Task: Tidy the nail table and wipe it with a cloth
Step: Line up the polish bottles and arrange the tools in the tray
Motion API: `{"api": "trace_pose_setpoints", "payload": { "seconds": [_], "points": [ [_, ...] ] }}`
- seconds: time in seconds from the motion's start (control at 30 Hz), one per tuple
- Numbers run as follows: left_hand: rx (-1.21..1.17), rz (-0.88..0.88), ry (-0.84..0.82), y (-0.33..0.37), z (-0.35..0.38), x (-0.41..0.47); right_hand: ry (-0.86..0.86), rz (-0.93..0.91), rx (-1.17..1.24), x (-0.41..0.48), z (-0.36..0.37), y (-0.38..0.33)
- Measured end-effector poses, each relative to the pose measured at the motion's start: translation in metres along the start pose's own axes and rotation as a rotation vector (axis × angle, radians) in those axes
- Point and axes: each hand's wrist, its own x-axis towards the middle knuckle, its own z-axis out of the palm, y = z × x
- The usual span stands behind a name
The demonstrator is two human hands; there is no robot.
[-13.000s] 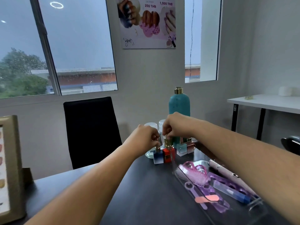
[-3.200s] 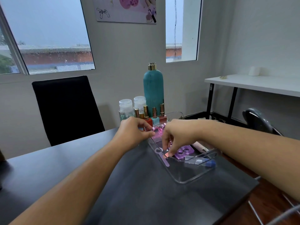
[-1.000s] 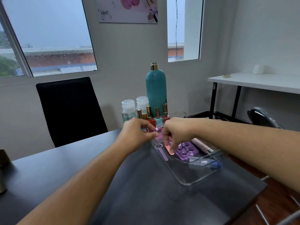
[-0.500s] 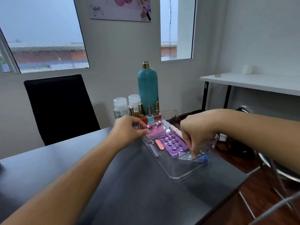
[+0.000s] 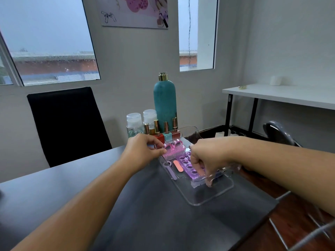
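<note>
A clear acrylic tray (image 5: 208, 201) lies on the black nail table (image 5: 145, 214). In the tray are a pink nail brush (image 5: 175, 151), a purple toe separator (image 5: 188, 166), a salmon nail file (image 5: 177, 166) and a lilac cuticle stick (image 5: 171, 172). My left hand (image 5: 145, 151) pinches the left end of the pink brush. My right hand (image 5: 204, 156) reaches down into the tray's near right part, its fingertips closed on a clear blue-tipped block (image 5: 216, 176), which it mostly hides. No cloth is in view.
Behind the tray stand a tall teal bottle (image 5: 165, 102), two clear white-capped bottles (image 5: 134, 124) and several nail polish bottles (image 5: 159, 134). A black chair (image 5: 67, 124) is across the table. A white side table (image 5: 281, 95) and a grey chair (image 5: 277, 131) are at the right.
My right hand laid the salmon file beside the toe separator and moved to the clear block at the tray's near right. My left hand stayed at the pink brush.
</note>
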Motion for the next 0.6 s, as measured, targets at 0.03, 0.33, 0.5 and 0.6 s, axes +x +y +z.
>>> {"api": "trace_pose_setpoints", "payload": {
  "seconds": [0.03,0.33,0.5,0.6],
  "points": [
    [-0.002,0.001,0.000,0.000,0.000,0.001,0.023,-0.013,0.000,0.001,0.000,0.001],
    [0.002,-0.003,0.000,0.000,0.001,0.001,0.088,-0.005,-0.023,0.000,0.002,0.012],
    [-0.003,-0.002,0.003,-0.001,0.002,0.002,0.090,0.019,0.008,0.000,0.001,0.017],
    [-0.004,0.002,0.002,-0.001,0.002,0.002,0.105,0.049,0.029,-0.002,-0.005,0.023]
  ]
}}
